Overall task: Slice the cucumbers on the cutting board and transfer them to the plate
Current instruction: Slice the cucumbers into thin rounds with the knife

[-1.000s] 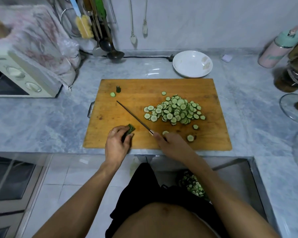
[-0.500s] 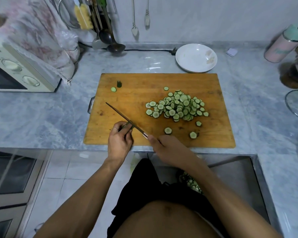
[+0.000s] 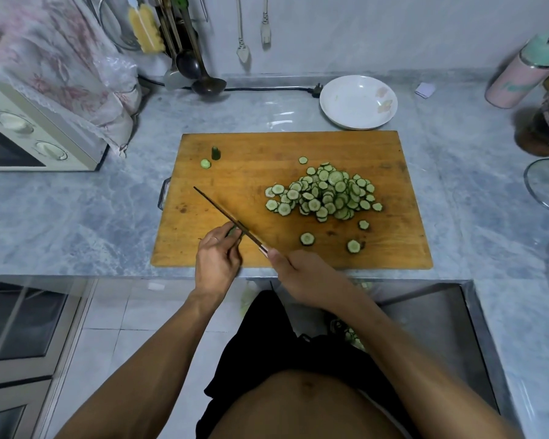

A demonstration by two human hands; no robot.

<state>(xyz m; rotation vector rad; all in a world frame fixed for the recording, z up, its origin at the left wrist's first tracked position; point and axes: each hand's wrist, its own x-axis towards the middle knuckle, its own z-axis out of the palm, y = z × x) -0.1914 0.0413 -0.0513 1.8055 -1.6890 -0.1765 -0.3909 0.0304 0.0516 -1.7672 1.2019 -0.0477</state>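
Observation:
A wooden cutting board (image 3: pixel 393 248) lies on the marble counter. A heap of cucumber slices (image 3: pixel 325 194) covers its right half, with a few loose slices nearer me. My left hand (image 3: pixel 217 261) pinches a short cucumber stub (image 3: pixel 234 231) against the board near its front edge. My right hand (image 3: pixel 301 274) grips the handle of a knife (image 3: pixel 225 215), whose blade runs up-left and rests against the stub. A cut-off cucumber end (image 3: pixel 216 153) and one slice (image 3: pixel 205 163) lie at the board's far left. An empty white plate (image 3: pixel 358 101) sits behind the board.
A toaster oven (image 3: pixel 29 134) under a floral cloth stands at the left. Ladles (image 3: pixel 200 74) and utensils hang at the back wall. A pink bottle (image 3: pixel 520 77), a dark jar and a glass lid (image 3: pixel 545 185) stand at the right. A sink (image 3: pixel 431 327) lies below the board's front edge.
The left hand set the cucumber stub down on the board from a raised grip. The knife swung left and its blade came onto the stub.

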